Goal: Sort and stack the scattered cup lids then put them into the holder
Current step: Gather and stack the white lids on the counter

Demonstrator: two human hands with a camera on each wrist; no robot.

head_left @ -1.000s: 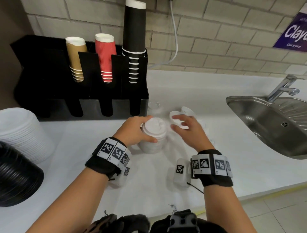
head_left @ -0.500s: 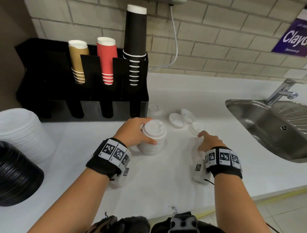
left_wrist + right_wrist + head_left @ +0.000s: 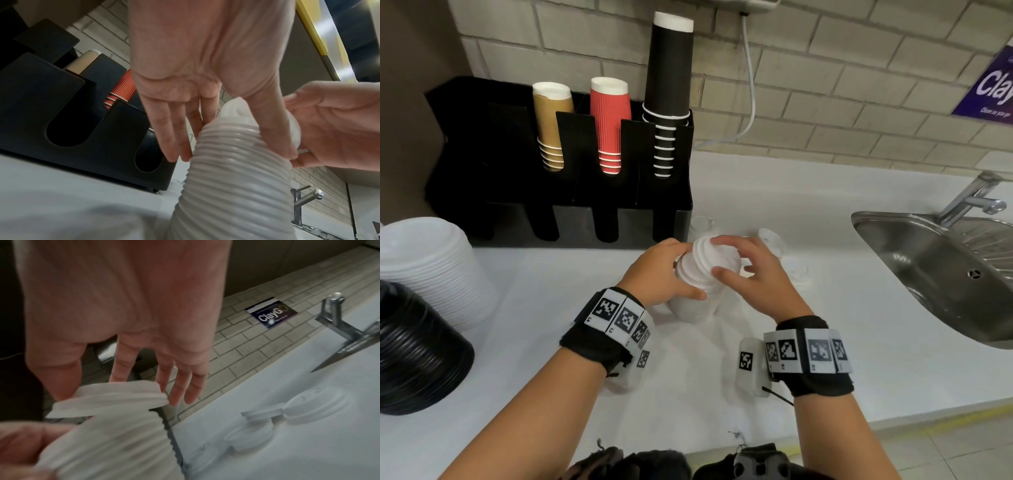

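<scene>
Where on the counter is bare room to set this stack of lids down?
Bare counter lies between the left hand and the big white lid pile; more between the right hand and the sink. Crowded: loose lids behind the lid stack.

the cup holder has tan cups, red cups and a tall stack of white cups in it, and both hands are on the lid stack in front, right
Not quite: the tall stack in the cup holder is black, not white, as the head view shows. The tan cups and red cups are there, and the left hand and right hand are both on the lid stack.
</scene>
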